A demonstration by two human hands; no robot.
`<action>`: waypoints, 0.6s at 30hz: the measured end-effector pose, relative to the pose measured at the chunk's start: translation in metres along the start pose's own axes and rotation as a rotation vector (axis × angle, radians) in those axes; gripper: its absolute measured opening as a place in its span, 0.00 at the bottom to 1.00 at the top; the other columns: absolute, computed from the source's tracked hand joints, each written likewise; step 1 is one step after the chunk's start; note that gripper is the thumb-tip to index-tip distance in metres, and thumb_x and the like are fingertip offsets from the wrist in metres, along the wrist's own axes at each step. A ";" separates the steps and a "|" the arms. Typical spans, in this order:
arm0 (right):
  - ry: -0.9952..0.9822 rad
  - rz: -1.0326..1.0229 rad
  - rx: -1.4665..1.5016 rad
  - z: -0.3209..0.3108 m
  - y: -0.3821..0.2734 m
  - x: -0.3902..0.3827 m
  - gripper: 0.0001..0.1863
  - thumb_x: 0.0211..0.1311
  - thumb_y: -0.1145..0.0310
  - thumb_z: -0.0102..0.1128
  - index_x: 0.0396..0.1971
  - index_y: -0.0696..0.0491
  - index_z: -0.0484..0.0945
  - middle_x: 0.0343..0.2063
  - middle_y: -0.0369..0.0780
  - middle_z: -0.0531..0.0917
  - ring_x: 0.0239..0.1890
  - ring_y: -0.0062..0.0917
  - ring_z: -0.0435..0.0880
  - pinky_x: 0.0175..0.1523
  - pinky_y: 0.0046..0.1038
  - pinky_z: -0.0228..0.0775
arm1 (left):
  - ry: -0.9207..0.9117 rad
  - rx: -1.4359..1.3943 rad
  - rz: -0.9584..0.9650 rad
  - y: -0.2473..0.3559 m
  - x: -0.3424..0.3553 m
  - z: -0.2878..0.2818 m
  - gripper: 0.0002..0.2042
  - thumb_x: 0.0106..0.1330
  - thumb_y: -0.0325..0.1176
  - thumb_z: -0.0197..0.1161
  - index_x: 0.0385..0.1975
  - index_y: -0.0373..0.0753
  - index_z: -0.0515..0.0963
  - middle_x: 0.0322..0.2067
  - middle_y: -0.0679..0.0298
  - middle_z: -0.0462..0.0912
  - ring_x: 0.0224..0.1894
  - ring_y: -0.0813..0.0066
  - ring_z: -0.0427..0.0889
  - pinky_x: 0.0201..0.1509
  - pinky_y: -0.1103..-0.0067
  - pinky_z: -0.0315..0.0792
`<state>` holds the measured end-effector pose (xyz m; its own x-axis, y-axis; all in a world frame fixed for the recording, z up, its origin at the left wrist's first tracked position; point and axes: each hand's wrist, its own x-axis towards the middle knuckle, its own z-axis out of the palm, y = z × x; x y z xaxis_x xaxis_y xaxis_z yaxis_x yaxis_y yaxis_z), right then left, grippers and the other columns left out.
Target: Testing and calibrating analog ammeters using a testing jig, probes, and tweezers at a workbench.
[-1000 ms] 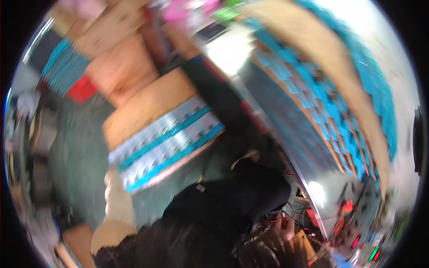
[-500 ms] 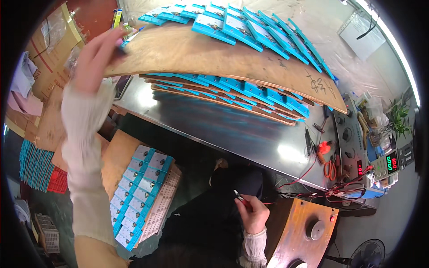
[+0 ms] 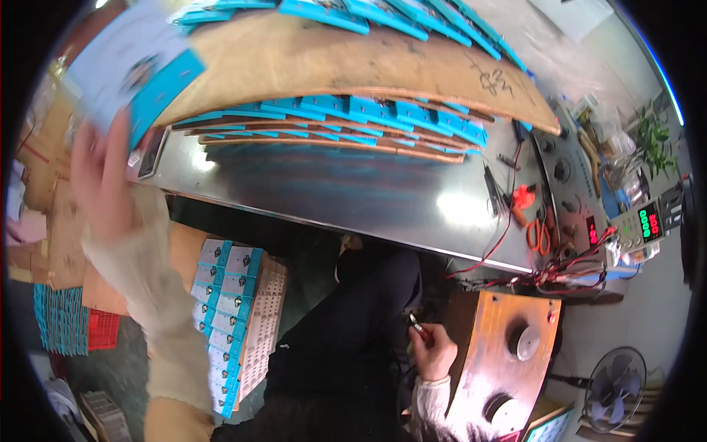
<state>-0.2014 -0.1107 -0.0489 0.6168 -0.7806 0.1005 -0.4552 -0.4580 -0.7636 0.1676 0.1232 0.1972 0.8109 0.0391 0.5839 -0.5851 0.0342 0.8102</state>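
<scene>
My left hand [image 3: 103,180] is raised at the upper left, its fingers closed on the lower edge of a white panel [image 3: 125,70] with a blue strip and a small metal part. The panel is tilted and blurred, next to the left end of a wooden board [image 3: 346,62]. Rows of similar blue-edged panels [image 3: 387,15] lie on that board. Low in the middle, my right hand [image 3: 436,357] pinches a slim red probe-like tool [image 3: 418,326] with a metal tip, beside my dark-clothed leg.
More boards with panels [image 3: 368,110] are stacked beneath on the metal table [image 3: 331,191]. Panels in rows [image 3: 232,295] rest at the lower left by a perforated crate [image 3: 266,317]. Orange-handled scissors [image 3: 538,237], wires and a power supply [image 3: 639,225] are right, above a wooden box with knobs [image 3: 508,317].
My left hand, a blur by the board's left end before, now holds a panel and has moved left and down. The view has shifted; my right hand still grips the red tool.
</scene>
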 end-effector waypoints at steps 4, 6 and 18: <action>0.002 -0.025 0.066 0.001 -0.021 0.015 0.10 0.50 0.74 0.76 0.31 0.57 0.82 0.23 0.40 0.84 0.24 0.24 0.84 0.31 0.25 0.74 | -0.025 -0.251 -0.087 -0.023 -0.127 0.014 0.22 0.71 0.26 0.58 0.64 0.35 0.66 0.49 0.54 0.81 0.42 0.72 0.84 0.35 0.78 0.82; 0.018 -0.120 0.137 0.010 -0.038 0.022 0.10 0.50 0.75 0.76 0.31 0.57 0.82 0.25 0.41 0.84 0.26 0.27 0.84 0.32 0.25 0.74 | -0.225 -0.238 -0.589 -0.037 -0.173 0.033 0.25 0.69 0.27 0.58 0.65 0.35 0.65 0.48 0.54 0.82 0.40 0.72 0.84 0.33 0.78 0.79; -0.030 -0.332 0.183 0.026 -0.097 0.025 0.12 0.47 0.85 0.72 0.32 0.60 0.78 0.23 0.40 0.78 0.22 0.26 0.77 0.28 0.23 0.69 | -0.683 -0.564 -0.842 -0.058 -0.254 0.093 0.29 0.74 0.28 0.57 0.71 0.30 0.56 0.45 0.57 0.85 0.44 0.78 0.83 0.46 0.82 0.78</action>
<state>-0.1250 -0.0752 0.0110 0.7315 -0.5882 0.3448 -0.1067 -0.5982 -0.7942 -0.0038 0.0186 0.0067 0.6788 -0.7312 -0.0682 0.3400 0.2305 0.9117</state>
